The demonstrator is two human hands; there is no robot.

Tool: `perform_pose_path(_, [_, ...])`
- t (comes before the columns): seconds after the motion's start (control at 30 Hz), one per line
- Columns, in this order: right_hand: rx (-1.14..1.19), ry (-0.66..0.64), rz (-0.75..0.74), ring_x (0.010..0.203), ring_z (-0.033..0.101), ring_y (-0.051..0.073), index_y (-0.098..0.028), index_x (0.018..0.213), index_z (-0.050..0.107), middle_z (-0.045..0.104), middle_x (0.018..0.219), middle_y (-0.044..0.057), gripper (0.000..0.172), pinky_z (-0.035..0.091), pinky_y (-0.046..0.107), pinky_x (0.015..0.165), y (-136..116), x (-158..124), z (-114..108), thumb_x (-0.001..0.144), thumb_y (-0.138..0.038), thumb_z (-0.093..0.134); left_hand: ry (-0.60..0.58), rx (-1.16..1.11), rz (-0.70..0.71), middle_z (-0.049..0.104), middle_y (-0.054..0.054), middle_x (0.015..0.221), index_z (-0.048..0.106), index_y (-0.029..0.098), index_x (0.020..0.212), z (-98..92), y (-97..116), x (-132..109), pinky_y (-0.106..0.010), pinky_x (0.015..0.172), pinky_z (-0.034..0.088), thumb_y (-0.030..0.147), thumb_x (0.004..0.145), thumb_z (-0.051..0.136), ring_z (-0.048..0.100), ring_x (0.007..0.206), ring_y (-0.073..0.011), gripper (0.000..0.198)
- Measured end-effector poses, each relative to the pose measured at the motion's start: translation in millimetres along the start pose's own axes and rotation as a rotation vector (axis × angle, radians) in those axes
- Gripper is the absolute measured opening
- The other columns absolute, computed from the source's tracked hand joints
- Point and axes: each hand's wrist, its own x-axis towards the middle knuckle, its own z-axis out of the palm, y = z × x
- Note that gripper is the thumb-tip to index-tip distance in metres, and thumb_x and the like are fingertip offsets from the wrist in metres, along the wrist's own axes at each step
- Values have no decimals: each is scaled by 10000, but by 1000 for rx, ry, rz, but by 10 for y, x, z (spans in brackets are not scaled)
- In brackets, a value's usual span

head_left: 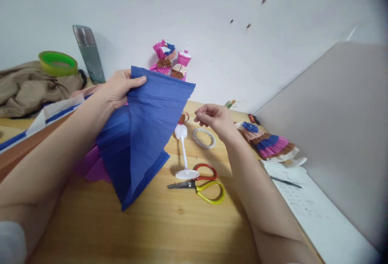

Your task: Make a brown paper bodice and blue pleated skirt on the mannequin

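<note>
The blue crepe sheet (pixel 157 106) is held up over the counter (pixel 151 235), pinched near its upper left corner by the left grip (pixel 119 88). Because it is held at one side only, its loose folds could be creased or torn if tugged. The right grip (pixel 215 118) is loosely curled, apart from the sheet; whether its fingertips meet cannot be told. The slender white stand (pixel 183 151) could be toppled by swinging paper, or by the scissors (pixel 209 185) near its base being shifted.
</note>
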Motion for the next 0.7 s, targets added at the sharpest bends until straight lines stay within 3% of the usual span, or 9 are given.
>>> perform_pose_path(0.1, [-528,-177,85,695,622,142,-160,800,684,729,798,65,117,427,246,630,72,24,-65,829,-217,586,17,6,1,752,-32,677,738,119,748,-4,6,3,-261,669,565,238,498,913,656,654,-144,328])
perform_pose_path(0.17, [-671,-241,135,733,627,178,-160,751,700,726,800,83,87,402,267,623,126,43,-84,790,-191,628,29,6,0,756,-26,685,743,129,741,-5,15,4,-271,681,562,228,504,907,649,659,-147,305])
perform_pose_path(0.43, [-774,-351,251,667,627,205,-170,647,708,702,711,86,110,405,290,601,241,71,-70,732,-236,688,4,9,23,754,-9,717,731,121,791,-17,21,-6,-305,750,545,236,552,896,638,699,-153,313])
perform_pose_path(0.57, [-703,-257,206,734,646,210,-165,731,727,734,791,102,124,429,286,635,224,86,-93,777,-266,671,0,60,21,732,-20,704,713,113,781,15,-3,-31,-309,737,555,244,543,887,646,687,-157,323])
perform_pose_path(0.7, [-527,-186,125,695,654,163,-153,783,708,753,806,89,265,459,255,629,185,86,-106,882,-355,568,-31,235,79,718,-9,717,712,115,755,90,-28,-67,-277,717,543,248,577,844,627,634,-128,258])
